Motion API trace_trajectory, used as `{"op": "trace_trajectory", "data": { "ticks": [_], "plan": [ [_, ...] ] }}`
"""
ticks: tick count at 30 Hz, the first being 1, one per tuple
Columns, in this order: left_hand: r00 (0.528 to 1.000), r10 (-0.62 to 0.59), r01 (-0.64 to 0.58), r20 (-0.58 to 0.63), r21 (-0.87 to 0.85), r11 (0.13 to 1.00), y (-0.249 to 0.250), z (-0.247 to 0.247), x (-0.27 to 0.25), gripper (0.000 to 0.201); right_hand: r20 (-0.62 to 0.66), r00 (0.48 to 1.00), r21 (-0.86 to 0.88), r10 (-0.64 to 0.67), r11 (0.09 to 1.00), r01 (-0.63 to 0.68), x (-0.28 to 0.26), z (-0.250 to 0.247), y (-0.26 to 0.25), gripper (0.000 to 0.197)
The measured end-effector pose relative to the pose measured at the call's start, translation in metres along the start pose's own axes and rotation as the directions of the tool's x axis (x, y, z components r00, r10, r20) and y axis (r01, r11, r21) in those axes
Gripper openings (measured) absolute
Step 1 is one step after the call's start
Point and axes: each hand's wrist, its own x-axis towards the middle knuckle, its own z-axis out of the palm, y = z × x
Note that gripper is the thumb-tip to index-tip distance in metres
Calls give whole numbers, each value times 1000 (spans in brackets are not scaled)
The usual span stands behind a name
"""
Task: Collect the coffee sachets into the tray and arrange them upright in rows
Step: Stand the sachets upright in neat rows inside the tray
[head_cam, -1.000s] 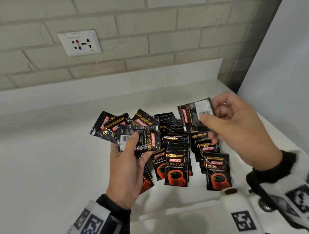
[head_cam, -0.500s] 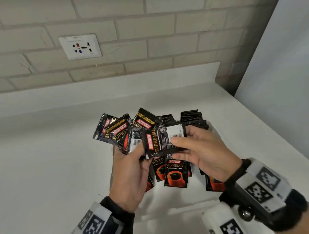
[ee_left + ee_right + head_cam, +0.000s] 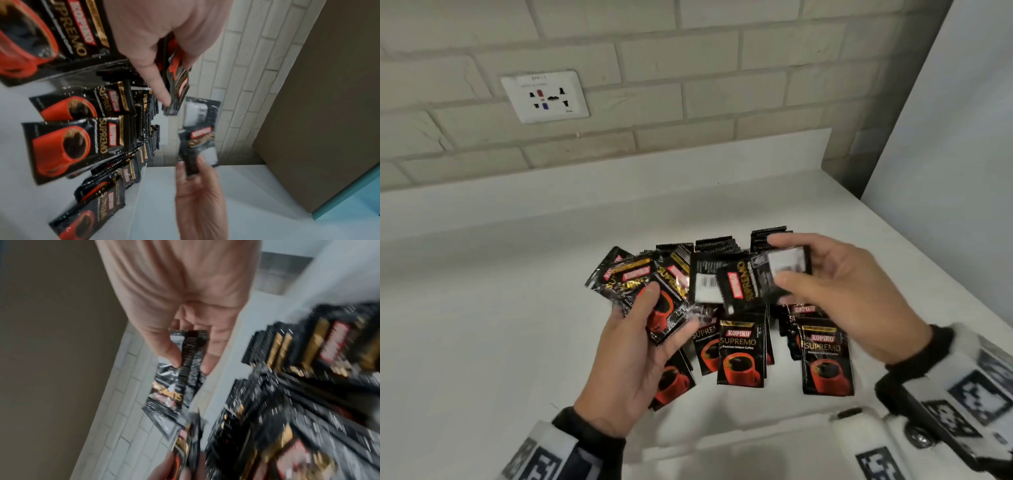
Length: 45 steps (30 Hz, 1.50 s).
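Observation:
Black Kopiko Supremo sachets (image 3: 741, 353) stand upright in rows in a white tray (image 3: 722, 435) on the counter, also seen as rows (image 3: 82, 138) and blurred rows (image 3: 287, 386). My left hand (image 3: 667, 311) hovers over the tray's left side and grips a fanned bunch of sachets (image 3: 640, 277) under its thumb (image 3: 156, 81). To the right, my right hand (image 3: 779, 263) pinches one sachet (image 3: 767, 277) held sideways, back face up, between thumb (image 3: 170, 353) and fingers. Its left end overlaps the fan.
A white wall socket (image 3: 544, 97) sits on the brick wall behind the white counter (image 3: 482, 342). A pale panel (image 3: 962, 171) closes off the right side. A raised white backsplash (image 3: 585, 192) runs along the wall.
My right hand carried a sachet from upper right down to the left hand's fan, then drew it slightly right. The left hand's bunch has turned, now showing a cup-printed front under the thumb.

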Motion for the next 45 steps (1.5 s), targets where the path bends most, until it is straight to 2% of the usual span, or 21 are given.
{"op": "trace_trajectory", "data": {
  "ticks": [1, 2, 4, 5, 8, 9, 11, 15, 19, 22, 24, 26, 29, 30, 32, 35, 39, 42, 45],
  "plan": [
    [999, -33, 32, 13, 58, 998, 0, -2, 0, 26, -6, 990, -76, -140, 987, 139, -1, -5, -5, 38],
    [997, -65, 62, 29, 109, 992, 0, -3, 0, 22, 26, 951, -165, -308, 937, 308, -2, -9, -10, 33],
    [991, -115, 100, 73, 184, 978, -1, -2, -1, 18, 194, 801, -315, -567, 737, 598, -1, -18, -15, 26],
    [986, -136, 114, 94, 211, 971, -1, 0, -1, 20, 282, 729, -355, -623, 639, 683, 0, -21, -13, 24],
    [974, -179, 141, 140, 246, 959, 0, 6, -4, 33, 447, 629, -385, -636, 498, 777, 5, -27, -6, 14],
    [972, -184, 146, 145, 242, 959, 1, 8, -5, 39, 474, 613, -401, -633, 465, 790, 6, -28, -3, 18],
    [972, -184, 150, 143, 221, 964, 3, 9, -5, 43, 519, 597, -410, -611, 435, 802, 9, -33, 3, 13],
    [974, -151, 107, 168, 245, 964, 3, 8, -5, 45, 550, 609, -415, -571, 446, 793, 11, -36, 10, 30],
    [986, -78, 36, 145, 273, 961, -2, 8, -3, 49, 582, 598, -401, -551, 446, 800, 11, -32, 15, 33],
    [994, -2, -24, 107, 240, 971, -7, 9, -1, 30, 564, 595, -398, -572, 443, 804, 13, -32, 19, 34],
    [997, 52, -64, 64, 206, 977, -7, 11, 0, 23, 510, 622, -422, -594, 457, 783, 15, -36, 18, 40],
    [994, 111, -114, 23, 156, 981, -6, 11, 1, 29, 428, 671, -491, -606, 467, 735, 17, -44, 14, 42],
    [973, 226, -218, -51, 129, 967, -6, 11, 3, 30, 240, 756, -595, -609, 523, 611, 17, -46, 2, 32],
    [964, 259, -249, -64, 135, 959, -6, 11, 3, 27, 170, 770, -612, -615, 547, 571, 16, -42, -2, 30],
    [949, 306, -293, -77, 141, 946, -10, 16, 3, 25, 85, 767, -635, -636, 559, 534, 14, -28, -11, 24],
    [939, 333, -324, -83, 110, 940, -14, 26, 0, 27, 102, 749, -673, -655, 509, 537, 16, 2, -22, 17],
    [936, 352, -351, -21, 43, 935, -19, 37, -4, 29, 245, 795, -725, -555, 439, 530, 15, 43, -18, 26],
    [948, 313, -311, 57, -42, 950, -21, 32, -8, 13, 240, 849, -688, -471, 534, 491, 8, 63, -11, 37],
    [969, 239, -230, 65, -122, 966, -22, 23, -10, 23, 246, 890, -614, -383, 650, 449, -1, 71, -5, 56]
  ]
}}
